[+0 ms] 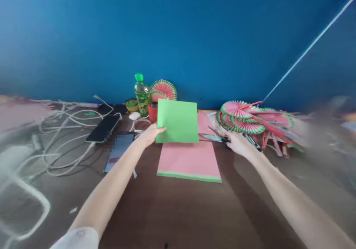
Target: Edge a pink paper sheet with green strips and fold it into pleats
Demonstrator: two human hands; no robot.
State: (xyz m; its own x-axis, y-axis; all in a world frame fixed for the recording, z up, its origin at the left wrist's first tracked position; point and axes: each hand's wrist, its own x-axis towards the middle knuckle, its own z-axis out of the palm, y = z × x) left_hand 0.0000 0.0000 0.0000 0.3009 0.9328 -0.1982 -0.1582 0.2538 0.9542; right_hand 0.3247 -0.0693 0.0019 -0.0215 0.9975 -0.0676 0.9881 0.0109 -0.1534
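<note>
My left hand [150,135] pinches the left edge of a square sheet of green paper [178,121], which is held up at a tilt. Below it on the table lies a pink sheet of paper [187,158] with a green strip along its near edge; the green sheet covers its far part. To the right, my right hand [239,143] is closed on the handles of a pair of scissors [224,139]. Their blades point left, toward the green sheet, and look spread apart. How the fingers sit in the handles is hidden.
Folded pink-and-green paper fans [241,117] and red sticks are piled at the right. Along the blue wall stand a green-capped bottle [142,97], a red cup [152,112] and another fan [165,89]. On the left lie a phone [103,128] and tangled white cables [59,154].
</note>
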